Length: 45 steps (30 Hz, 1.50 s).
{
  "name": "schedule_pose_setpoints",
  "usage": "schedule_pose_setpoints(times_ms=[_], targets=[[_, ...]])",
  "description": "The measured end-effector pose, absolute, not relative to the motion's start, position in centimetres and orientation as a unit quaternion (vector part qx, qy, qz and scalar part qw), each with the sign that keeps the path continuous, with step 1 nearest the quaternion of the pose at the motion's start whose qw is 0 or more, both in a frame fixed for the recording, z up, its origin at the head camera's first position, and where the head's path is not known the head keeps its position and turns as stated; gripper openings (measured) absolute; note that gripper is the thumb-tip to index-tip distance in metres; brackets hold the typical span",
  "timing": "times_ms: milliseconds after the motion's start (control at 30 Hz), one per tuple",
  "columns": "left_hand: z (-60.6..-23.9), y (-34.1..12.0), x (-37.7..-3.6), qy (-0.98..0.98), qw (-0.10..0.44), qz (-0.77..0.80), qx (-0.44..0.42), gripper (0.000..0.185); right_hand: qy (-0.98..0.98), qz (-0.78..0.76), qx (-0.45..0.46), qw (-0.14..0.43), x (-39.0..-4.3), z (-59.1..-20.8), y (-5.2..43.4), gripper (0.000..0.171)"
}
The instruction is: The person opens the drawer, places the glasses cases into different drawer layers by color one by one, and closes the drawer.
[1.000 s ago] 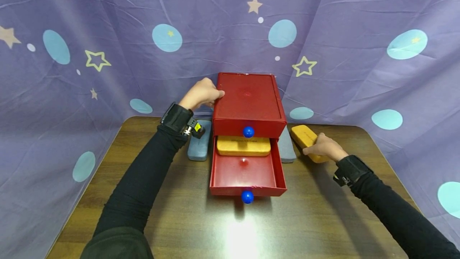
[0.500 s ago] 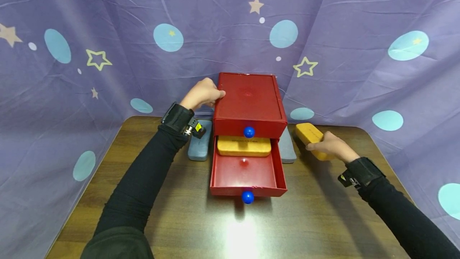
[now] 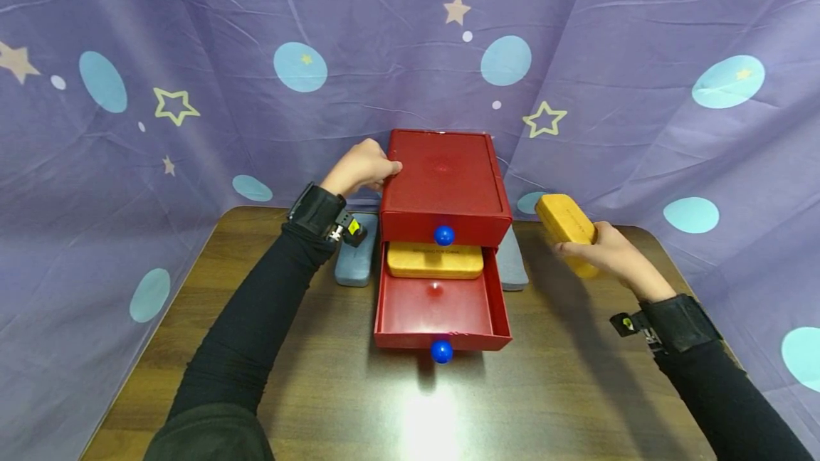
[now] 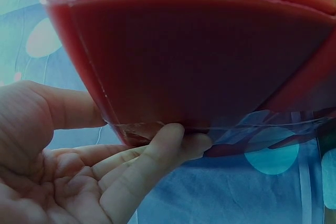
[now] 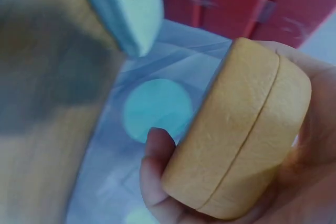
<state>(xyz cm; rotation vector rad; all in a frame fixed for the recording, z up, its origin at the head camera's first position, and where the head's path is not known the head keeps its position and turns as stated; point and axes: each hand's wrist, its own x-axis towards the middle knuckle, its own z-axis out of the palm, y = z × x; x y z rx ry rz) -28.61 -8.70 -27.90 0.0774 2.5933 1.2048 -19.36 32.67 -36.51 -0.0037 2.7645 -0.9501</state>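
My left hand [image 3: 361, 168] holds the left rear edge of a red two-drawer box [image 3: 442, 169]; its thumb lies on the top and, in the left wrist view, the fingers [image 4: 152, 166] bend against the side. The lower drawer [image 3: 435, 308] is pulled out, and a yellow glasses case [image 3: 435, 260] lies across it, partly under the upper part. At the right, my right hand [image 3: 605, 251] grips a second yellow glasses case [image 3: 565, 223], tilted and raised off the table. Up close in the right wrist view, that case shows a seam along its side.
A blue-grey case [image 3: 355, 255] lies left of the red box, and a grey case [image 3: 510, 262] on its right. Both drawers have round blue knobs. Behind the wooden table [image 3: 320, 390] hangs a purple patterned cloth [image 3: 397, 34].
The right hand has lifted the yellow glasses case off the table and moved slightly right with it. The left hand, red box and drawer have stayed in place.
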Motion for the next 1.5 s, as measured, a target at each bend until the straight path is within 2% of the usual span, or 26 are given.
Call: schedule_pose_setpoints(times_ms=[167,400,567,900,1267,1500], targets=[[-28.1,-8.6,-28.7,0.899,0.135,0.416,0.025,0.039,0.939,-0.338,-0.007,0.068,-18.3,-34.6,31.6,0.058],[-28.1,-8.7,-28.6,0.9,0.134,0.414,0.028,0.04,0.937,-0.35,-0.009,-0.011,-16.4,-32.1,29.8,0.075],[-28.0,-8.8,-28.6,0.902,0.132,0.411,0.03,0.041,0.933,-0.356,-0.02,-0.052,-14.9,-30.3,28.3,0.079],[-28.0,-8.7,-28.6,0.899,0.135,0.415,0.031,0.045,0.922,-0.369,-0.068,-0.095,-12.3,-28.0,25.8,0.076],[-28.1,-8.8,-28.8,0.903,0.131,0.408,0.036,0.048,0.897,-0.398,-0.117,-0.154,-10.5,-27.5,23.5,0.077],[-28.1,-8.7,-28.7,0.906,0.124,0.403,0.035,0.047,0.883,-0.419,-0.158,-0.14,-10.2,-27.6,22.1,0.079]])
